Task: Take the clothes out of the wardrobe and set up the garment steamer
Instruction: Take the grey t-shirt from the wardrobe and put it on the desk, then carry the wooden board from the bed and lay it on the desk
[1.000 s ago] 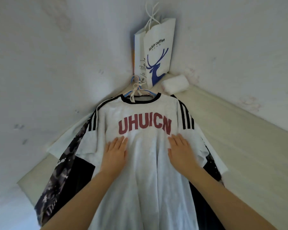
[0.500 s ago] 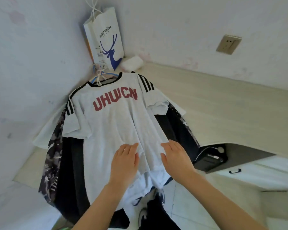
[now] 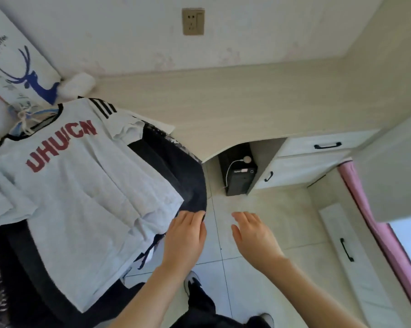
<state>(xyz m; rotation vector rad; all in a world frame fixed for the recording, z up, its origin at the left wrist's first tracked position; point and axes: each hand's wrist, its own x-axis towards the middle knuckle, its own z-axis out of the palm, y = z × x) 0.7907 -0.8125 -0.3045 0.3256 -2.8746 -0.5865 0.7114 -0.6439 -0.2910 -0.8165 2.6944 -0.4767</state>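
Note:
A white T-shirt [image 3: 81,185] with red letters and black shoulder stripes lies on top of a pile of clothes on the desk [image 3: 247,102] at the left, still on a light blue hanger [image 3: 29,116]. Dark garments [image 3: 176,166] lie beneath it and hang over the desk's edge. My left hand [image 3: 185,240] has its fingers straight, with the fingertips at the hem of the dark garment. My right hand [image 3: 254,237] hovers open over the tiled floor, touching nothing. No steamer is in view.
A white paper bag [image 3: 17,67] with a blue deer leans in the corner beside a white roll [image 3: 78,86]. A wall socket [image 3: 193,21] is above the desk. A black box [image 3: 238,171] with a white cable stands under it, drawers [image 3: 318,147] to its right, a pink curtain [image 3: 377,228] far right.
My view has swung right and down. Both hands slid off the white T-shirt's lower part to its right edge; the right hand now hangs over the floor.

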